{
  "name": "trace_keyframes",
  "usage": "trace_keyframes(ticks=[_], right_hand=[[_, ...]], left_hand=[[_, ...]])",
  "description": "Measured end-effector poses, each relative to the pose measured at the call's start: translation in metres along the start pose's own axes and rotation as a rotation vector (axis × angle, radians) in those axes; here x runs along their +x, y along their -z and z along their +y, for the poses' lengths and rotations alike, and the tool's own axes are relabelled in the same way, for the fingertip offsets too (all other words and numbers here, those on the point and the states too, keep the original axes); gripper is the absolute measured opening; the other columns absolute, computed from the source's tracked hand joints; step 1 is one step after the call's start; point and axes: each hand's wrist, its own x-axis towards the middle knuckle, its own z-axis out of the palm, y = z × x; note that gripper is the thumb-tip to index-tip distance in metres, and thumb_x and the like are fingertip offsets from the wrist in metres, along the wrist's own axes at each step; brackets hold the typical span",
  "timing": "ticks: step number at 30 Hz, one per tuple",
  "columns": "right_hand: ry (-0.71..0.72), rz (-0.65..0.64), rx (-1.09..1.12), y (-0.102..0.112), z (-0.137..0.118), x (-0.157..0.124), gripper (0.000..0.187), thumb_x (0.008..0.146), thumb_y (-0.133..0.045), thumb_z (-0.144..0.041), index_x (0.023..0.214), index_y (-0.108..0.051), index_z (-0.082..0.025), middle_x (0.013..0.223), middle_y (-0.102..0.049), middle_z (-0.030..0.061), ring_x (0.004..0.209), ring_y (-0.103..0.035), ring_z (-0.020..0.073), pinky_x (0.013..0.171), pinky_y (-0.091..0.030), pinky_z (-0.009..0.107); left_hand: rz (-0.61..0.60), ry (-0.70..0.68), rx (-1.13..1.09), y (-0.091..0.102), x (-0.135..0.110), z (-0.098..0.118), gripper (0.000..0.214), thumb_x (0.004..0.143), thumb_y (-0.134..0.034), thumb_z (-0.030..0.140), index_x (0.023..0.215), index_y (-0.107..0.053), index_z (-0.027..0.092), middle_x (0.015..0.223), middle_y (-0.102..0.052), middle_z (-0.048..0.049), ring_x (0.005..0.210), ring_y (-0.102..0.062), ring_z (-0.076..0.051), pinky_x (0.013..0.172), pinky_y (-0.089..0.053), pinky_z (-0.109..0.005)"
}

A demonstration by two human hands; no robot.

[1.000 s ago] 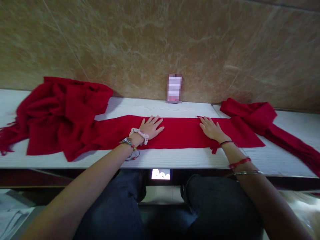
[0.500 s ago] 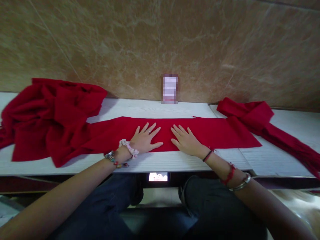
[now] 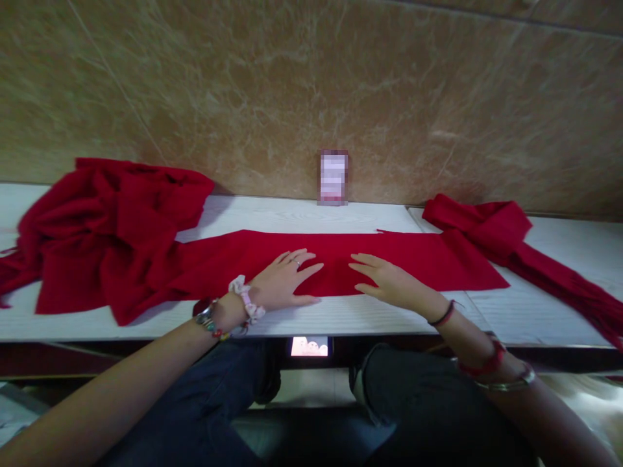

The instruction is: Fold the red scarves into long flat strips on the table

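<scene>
A long red scarf (image 3: 335,250) lies across the white tabletop, its middle stretch flat and smooth. Its left part is bunched in a loose heap, while the right end is folded over, with a fringed tail running toward the right edge. Over the flat stretch, left of centre, is my left hand (image 3: 282,279), fingers spread and holding nothing. My right hand (image 3: 389,280) is over the cloth right of centre, turned partly sideways, its fingers apart and unfilled. Whether the fingertips touch the cloth I cannot tell.
Behind the white tabletop (image 3: 302,318) rises a brown marbled wall (image 3: 272,97). A phone-like object with a blurred face (image 3: 333,178) leans on that wall. Below the table's front edge a lit screen (image 3: 309,346) shows between my knees.
Both hands have come off their flat, spread pose on the scarf. My right hand has shifted right and turned; my left hand has drawn slightly nearer to me.
</scene>
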Motion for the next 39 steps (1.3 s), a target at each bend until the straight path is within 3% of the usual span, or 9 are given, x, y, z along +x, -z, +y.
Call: trace_keyframes(ticks=[2, 4, 8, 14, 19, 25, 32, 39], right_hand=[[0.082, -0.01, 0.024, 0.002, 0.004, -0.01, 0.037, 0.083, -0.05, -0.025, 0.117, -0.056, -0.013, 0.122, -0.055, 0.0122, 0.114, -0.049, 0.0211, 0.095, -0.042, 0.036], [0.128, 0.003, 0.024, 0.001, 0.005, -0.017, 0.032, 0.083, -0.049, -0.022, 0.112, -0.059, -0.013, 0.114, -0.06, 0.0106, 0.107, -0.054, 0.0198, 0.09, -0.046, 0.034], [0.184, 0.053, -0.031, -0.004, 0.004, -0.021, 0.034, 0.081, -0.043, -0.008, 0.11, -0.06, -0.012, 0.108, -0.063, 0.0097, 0.1, -0.057, 0.0182, 0.085, -0.048, 0.031], [0.194, 0.168, -0.122, -0.014, 0.0, -0.014, 0.03, 0.084, -0.04, -0.006, 0.106, -0.06, -0.009, 0.1, -0.065, 0.0109, 0.09, -0.058, 0.0182, 0.077, -0.048, 0.029], [0.14, 0.198, -0.245, -0.014, -0.004, -0.016, 0.021, 0.086, -0.044, -0.012, 0.086, -0.065, -0.012, 0.08, -0.064, 0.0081, 0.073, -0.056, 0.0164, 0.064, -0.043, 0.026], [0.109, 0.254, -0.3, -0.014, -0.003, -0.015, 0.025, 0.085, -0.042, -0.01, 0.067, -0.06, -0.014, 0.064, -0.056, 0.0043, 0.062, -0.048, 0.0147, 0.057, -0.035, 0.026], [0.254, 0.196, -0.308, -0.009, 0.013, -0.032, 0.023, 0.089, -0.039, -0.014, 0.088, -0.061, -0.014, 0.082, -0.059, 0.0066, 0.075, -0.049, 0.0156, 0.066, -0.039, 0.026], [0.229, 0.231, -0.322, -0.008, 0.023, -0.044, 0.029, 0.09, -0.034, -0.012, 0.074, -0.059, -0.014, 0.073, -0.054, 0.0064, 0.07, -0.044, 0.016, 0.063, -0.037, 0.027]], left_hand=[[-0.027, -0.124, 0.045, 0.005, 0.0, 0.004, 0.046, 0.085, -0.042, 0.046, 0.122, -0.048, 0.019, 0.123, -0.049, -0.0099, 0.112, -0.045, -0.023, 0.091, -0.038, -0.036], [-0.064, -0.197, 0.101, 0.01, 0.001, 0.007, 0.032, 0.086, -0.043, 0.028, 0.115, -0.052, 0.02, 0.113, -0.054, -0.0072, 0.101, -0.051, -0.02, 0.077, -0.045, -0.029], [-0.059, -0.216, 0.175, 0.014, 0.005, 0.013, 0.036, 0.081, -0.043, 0.009, 0.114, -0.05, 0.02, 0.109, -0.056, -0.0062, 0.098, -0.052, -0.019, 0.062, -0.046, -0.025], [0.033, -0.13, 0.223, 0.009, 0.009, 0.025, 0.018, 0.086, -0.043, 0.018, 0.1, -0.055, 0.018, 0.097, -0.059, -0.0064, 0.087, -0.056, -0.019, 0.059, -0.045, -0.026], [0.065, -0.128, 0.265, 0.009, 0.007, 0.032, 0.015, 0.086, -0.045, 0.012, 0.094, -0.057, 0.017, 0.09, -0.058, -0.0049, 0.078, -0.056, -0.016, 0.052, -0.041, -0.023], [0.04, -0.141, 0.308, 0.009, 0.011, 0.035, 0.017, 0.088, -0.042, 0.014, 0.093, -0.058, 0.017, 0.088, -0.057, -0.0059, 0.083, -0.054, -0.018, 0.054, -0.042, -0.025], [-0.028, -0.167, 0.241, 0.014, 0.003, 0.024, 0.021, 0.087, -0.043, 0.012, 0.103, -0.055, 0.02, 0.097, -0.055, -0.0058, 0.086, -0.052, -0.016, 0.052, -0.041, -0.021], [-0.015, -0.144, 0.279, 0.018, -0.004, 0.017, 0.021, 0.086, -0.042, 0.01, 0.101, -0.055, 0.018, 0.095, -0.055, -0.0071, 0.093, -0.05, -0.018, 0.063, -0.046, -0.026]])
